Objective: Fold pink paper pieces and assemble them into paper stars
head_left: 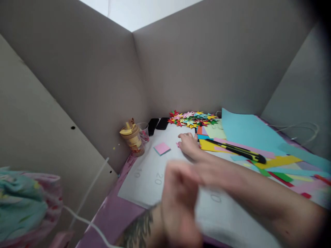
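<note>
My left hand (181, 203) is close to the camera, above the white sheet, with its fingers curled and blurred by motion; whether it holds anything cannot be made out. Reaching across from the right, my right hand (190, 144) rests low over the white sheet (147, 172), fingers bent down around a small pink paper piece (178, 145) that is mostly hidden beneath it. A square stack of pink and blue paper (162, 148) lies to the left of that hand. A black-and-yellow box cutter (236, 151) lies on coloured paper strips just to its right.
Folded paper stars (192, 119) are heaped at the back, beside two black phone-like objects (162, 123). A brown-and-yellow cup (133, 139) and a clear plastic cup (143, 131) stand at left. Blue paper sheets (250, 131) and strips cover the right. Grey panels (196, 62) enclose the table.
</note>
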### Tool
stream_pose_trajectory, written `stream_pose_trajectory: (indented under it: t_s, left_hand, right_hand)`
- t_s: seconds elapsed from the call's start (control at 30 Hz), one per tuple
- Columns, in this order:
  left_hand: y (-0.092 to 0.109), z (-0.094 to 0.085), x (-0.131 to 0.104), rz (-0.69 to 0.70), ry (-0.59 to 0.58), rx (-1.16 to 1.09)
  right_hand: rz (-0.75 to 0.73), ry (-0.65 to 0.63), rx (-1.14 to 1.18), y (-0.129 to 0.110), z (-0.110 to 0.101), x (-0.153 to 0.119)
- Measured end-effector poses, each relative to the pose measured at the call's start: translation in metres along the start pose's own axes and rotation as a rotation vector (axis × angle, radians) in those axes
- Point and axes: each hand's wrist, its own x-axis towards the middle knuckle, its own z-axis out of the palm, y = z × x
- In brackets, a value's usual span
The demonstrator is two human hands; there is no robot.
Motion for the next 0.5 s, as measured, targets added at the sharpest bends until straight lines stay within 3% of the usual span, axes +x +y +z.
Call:
stream_pose_trajectory:
  t_s: [0.1,0.13,0.2,0.3,0.5]
  left_hand:
    - [-0.042,-0.021,0.035,-0.016,0.452,0.015]
    - [-0.061,-0.03,0.044,-0.075,0.473,0.107]
    - [-0.098,-0.045,0.053,-0.201,0.35,0.355]
    - [-0.136,-0.057,0.047,-0.155,0.192,0.613]
    - [-0.15,-0.06,0.031,-0.174,0.109,0.768]
  right_hand:
    - [-0.116,0.033,0.084,-0.006,-0.009,-0.015]
    - [-0.152,0.029,0.094,-0.008,-0.009,-0.021]
    - [-0.23,-0.04,0.096,-0.011,-0.007,-0.035]
    - [-0.248,-0.146,0.078,-0.013,0.002,-0.052]
    - [-0.247,-0.194,-0.002,-0.019,0.005,-0.058]
